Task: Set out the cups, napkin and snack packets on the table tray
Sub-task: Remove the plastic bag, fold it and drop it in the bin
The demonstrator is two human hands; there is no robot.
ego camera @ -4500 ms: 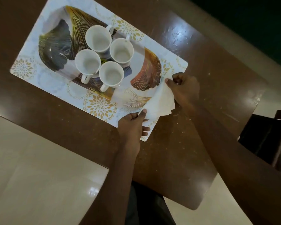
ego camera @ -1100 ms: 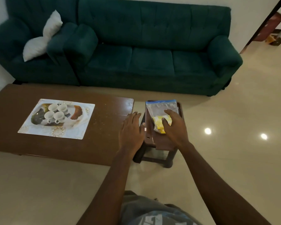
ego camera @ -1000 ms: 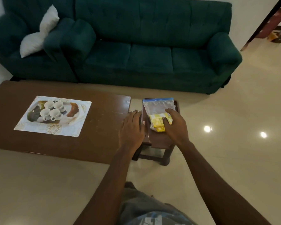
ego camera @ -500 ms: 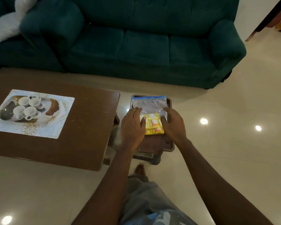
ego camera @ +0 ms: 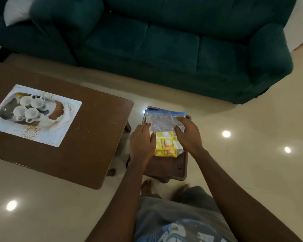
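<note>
Bracketing the zip bag (ego camera: 162,122) of snack packets (ego camera: 165,144) on the stool (ego camera: 166,165), left hand (ego camera: 142,141) near-flat along its left edge, right hand (ego camera: 188,135) curved over its right edge, pinch unclear, long axis pointing away, seal farthest, tray (ego camera: 59,137) well left on the table (ego camera: 94,145).

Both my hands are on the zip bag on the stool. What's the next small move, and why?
Probably pull open the blue seal along the far edge of the zip bag. Your left hand and right hand flank the bag, the yellow packets sit inside it, and the tray with the cups waits on the table.
</note>
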